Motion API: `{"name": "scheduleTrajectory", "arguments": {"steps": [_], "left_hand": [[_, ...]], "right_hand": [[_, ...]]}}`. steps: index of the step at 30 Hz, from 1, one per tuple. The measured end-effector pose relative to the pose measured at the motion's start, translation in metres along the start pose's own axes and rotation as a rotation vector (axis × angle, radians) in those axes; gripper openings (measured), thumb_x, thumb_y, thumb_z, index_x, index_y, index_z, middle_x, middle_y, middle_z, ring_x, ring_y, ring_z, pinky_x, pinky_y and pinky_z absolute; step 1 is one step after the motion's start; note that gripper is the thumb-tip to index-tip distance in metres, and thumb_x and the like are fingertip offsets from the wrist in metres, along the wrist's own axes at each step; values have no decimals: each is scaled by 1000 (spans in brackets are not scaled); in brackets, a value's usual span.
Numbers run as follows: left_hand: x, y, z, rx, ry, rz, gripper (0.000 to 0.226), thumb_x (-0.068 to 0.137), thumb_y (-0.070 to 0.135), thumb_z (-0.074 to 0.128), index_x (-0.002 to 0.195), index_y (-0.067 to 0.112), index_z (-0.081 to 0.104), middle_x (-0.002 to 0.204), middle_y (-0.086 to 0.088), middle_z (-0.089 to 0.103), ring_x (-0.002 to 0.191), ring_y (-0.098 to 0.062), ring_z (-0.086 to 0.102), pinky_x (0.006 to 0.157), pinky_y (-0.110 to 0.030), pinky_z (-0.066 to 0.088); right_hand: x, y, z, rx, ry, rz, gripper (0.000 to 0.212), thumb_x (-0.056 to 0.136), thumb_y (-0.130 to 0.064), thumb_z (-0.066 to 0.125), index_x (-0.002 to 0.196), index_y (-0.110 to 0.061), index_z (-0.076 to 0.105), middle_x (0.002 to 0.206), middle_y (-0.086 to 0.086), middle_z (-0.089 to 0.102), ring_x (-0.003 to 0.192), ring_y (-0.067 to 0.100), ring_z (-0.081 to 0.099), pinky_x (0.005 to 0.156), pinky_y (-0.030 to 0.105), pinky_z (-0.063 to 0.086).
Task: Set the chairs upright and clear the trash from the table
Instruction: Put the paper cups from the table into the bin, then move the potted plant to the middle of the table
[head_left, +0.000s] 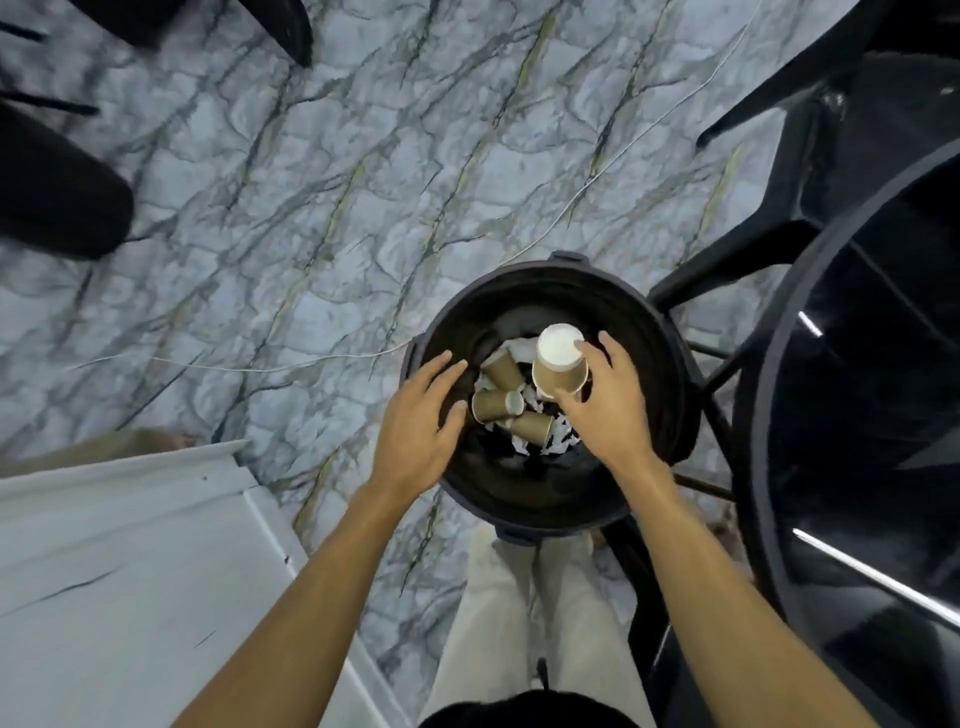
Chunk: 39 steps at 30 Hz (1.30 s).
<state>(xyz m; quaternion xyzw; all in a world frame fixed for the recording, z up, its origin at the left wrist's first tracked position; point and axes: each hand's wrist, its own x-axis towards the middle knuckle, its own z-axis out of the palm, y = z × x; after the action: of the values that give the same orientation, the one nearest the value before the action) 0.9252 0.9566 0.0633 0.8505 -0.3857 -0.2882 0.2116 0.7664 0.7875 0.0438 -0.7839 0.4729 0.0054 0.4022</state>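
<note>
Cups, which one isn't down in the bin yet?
The cup in the right hand, held above the bin. The other three brown cups lie on their sides at the bottom among white paper.

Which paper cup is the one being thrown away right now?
Find the round black plastic bin on the marbled floor. Over its opening, the right hand holds a brown paper cup. Three similar cups lie at the bottom; this one alone is held aloft, white inside facing up.
</note>
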Motion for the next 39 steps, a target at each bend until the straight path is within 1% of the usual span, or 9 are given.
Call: {"name": "scheduleTrajectory", "arguments": {"steps": [5,10,15,20,25,28,32,34,39], "left_hand": [[0,-20,18,-9,-62,-35,47,98,31,47,144,22,47,154,2,39,141,-16,36,117,-37,29],[9,-10,6,-26,-61,-25,45,99,27,49,144,22,47,154,4,38,142,-15,35,117,-38,30],[23,19,-28,-13,-17,36,45,99,28,48,144,21,47,154,2,39,141,-16,36,117,-37,30],[39,63,-62,8,34,154,44,98,28,49,141,18,50,150,1,45,138,-15,39,116,-36,31],[56,123,-72,49,12,280,48,97,36,44,142,20,49,152,2,43,140,-16,37,116,-37,30],[63,169,-62,52,-25,398,49,97,36,44,143,20,48,152,2,42,141,-16,36,117,-37,29],[66,237,-29,87,-106,588,49,96,36,45,143,22,46,153,2,39,142,-16,33,118,-41,26],[64,269,-9,98,-150,681,50,97,37,45,145,23,44,155,1,37,143,-16,31,119,-41,23],[60,342,50,162,-252,847,52,101,33,48,150,25,36,160,1,27,150,-16,17,122,-39,9]], "right_hand": [[-7,26,31,-3,-69,123,60,85,-16,71,140,-16,47,153,9,33,141,26,33,114,38,33],[-7,10,22,31,-73,105,57,85,-17,72,138,-14,49,151,9,35,139,25,36,113,35,34],[-5,-30,-11,81,3,35,54,88,-20,68,139,-16,48,148,5,40,136,21,39,112,29,30],[-14,-62,-61,147,131,-17,50,90,-23,65,137,-18,49,144,0,44,135,14,38,110,19,25],[-34,-67,-119,198,314,-45,43,89,-21,66,130,-17,54,134,-1,52,126,15,47,110,28,35],[-51,-51,-152,228,419,-1,45,89,-24,66,132,-20,53,137,-2,51,129,14,45,112,31,35],[-88,-10,-196,226,569,131,48,93,-30,63,138,-23,49,147,-5,44,138,9,34,107,12,18],[-108,13,-214,236,644,193,48,93,-31,62,139,-23,50,147,-6,44,139,8,32,104,9,16],[-153,76,-256,277,815,352,51,94,-36,60,141,-23,47,151,-6,40,141,9,30,115,25,23]]}}
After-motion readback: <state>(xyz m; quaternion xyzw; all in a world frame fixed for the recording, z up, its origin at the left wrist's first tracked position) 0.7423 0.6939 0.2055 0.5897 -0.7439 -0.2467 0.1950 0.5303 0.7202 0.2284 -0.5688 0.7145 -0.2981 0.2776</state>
